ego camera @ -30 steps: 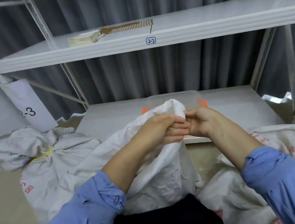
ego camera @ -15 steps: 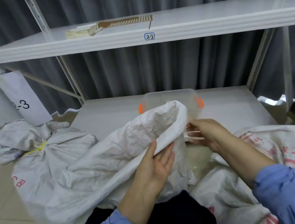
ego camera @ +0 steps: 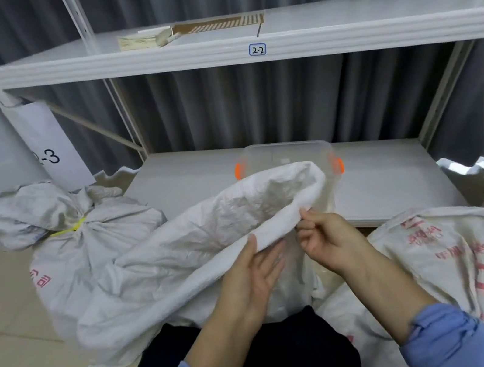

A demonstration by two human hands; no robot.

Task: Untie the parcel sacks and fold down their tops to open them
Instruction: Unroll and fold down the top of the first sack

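The crumpled white woven sack lies across the lap, mouth facing a clear orange-latched plastic box, its rolled rim pinched by the right hand and resting on the flat-fingered left hand.

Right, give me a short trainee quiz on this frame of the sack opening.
1. True or false: the left sack is closed at its neck with a yellow tie.
2. Fill in: the shelf label reads ___.
3. What does the right hand pinch? A: the yellow tie. B: the rolled rim of the open sack. C: the shelf label.

Key: 1 true; 2 "2-2"; 3 B.
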